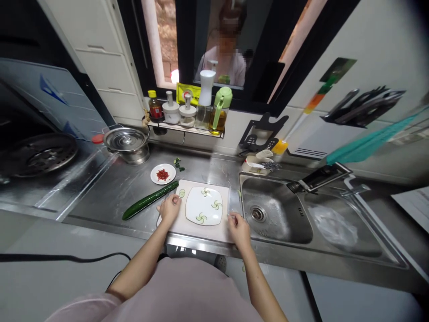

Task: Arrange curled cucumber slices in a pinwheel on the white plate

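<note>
A white square plate [204,213] with three cucumber slices on it sits on a pale cutting board [181,223] at the counter's front edge. My left hand [169,208] rests on the board's left side with its fingers curled, beside a loose cucumber slice [182,193]; a small green bit shows at its fingertips. A long cucumber [149,200] lies just left of that hand. My right hand [238,228] is closed at the board's right edge on what looks like a knife [229,201], its blade standing edge-on along the plate.
A small dish of red chilli [163,174] and cucumber ends [178,164] lie behind the board. The sink [278,214] is to the right, a lidded pot [127,143] and stove [36,154] to the left. A shelf of bottles [187,118] lines the wall. A person stands behind the window [224,58].
</note>
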The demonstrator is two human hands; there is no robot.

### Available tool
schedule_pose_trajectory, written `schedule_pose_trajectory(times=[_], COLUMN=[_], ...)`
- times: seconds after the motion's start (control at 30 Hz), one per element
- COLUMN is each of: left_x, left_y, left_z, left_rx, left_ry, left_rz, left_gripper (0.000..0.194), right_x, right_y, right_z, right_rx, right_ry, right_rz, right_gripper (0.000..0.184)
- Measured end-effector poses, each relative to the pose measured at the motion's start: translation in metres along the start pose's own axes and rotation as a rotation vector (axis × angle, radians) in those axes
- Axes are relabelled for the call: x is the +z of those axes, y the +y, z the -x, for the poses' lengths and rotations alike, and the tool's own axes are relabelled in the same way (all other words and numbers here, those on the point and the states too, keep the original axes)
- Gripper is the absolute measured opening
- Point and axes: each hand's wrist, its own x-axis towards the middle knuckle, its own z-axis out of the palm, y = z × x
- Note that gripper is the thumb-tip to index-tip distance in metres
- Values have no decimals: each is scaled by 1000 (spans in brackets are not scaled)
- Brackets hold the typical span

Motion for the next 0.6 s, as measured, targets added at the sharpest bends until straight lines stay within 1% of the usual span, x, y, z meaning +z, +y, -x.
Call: schedule_pose_trajectory(times=[0.17, 0.33, 0.5, 0.6], left_x=[5, 19, 25, 23], left_y=[11, 12, 13, 15], left_z=[-21, -30, -31, -32], left_rx=[-20, -12, 40, 37], left_ry=[11, 26, 53, 42], left_rz=[-124, -213, -191, -93], left_gripper=[30, 30, 21, 15], right_x=[7, 12, 11, 9], right_y=[-1, -3, -6, -8], right_z=[-1, -1, 2, 3], right_rx=[-72, -118, -123, -137], right_ry=[18, 30, 18, 4], right_rz=[-36, -46, -36, -46], right_gripper=[40, 42, 39, 37])
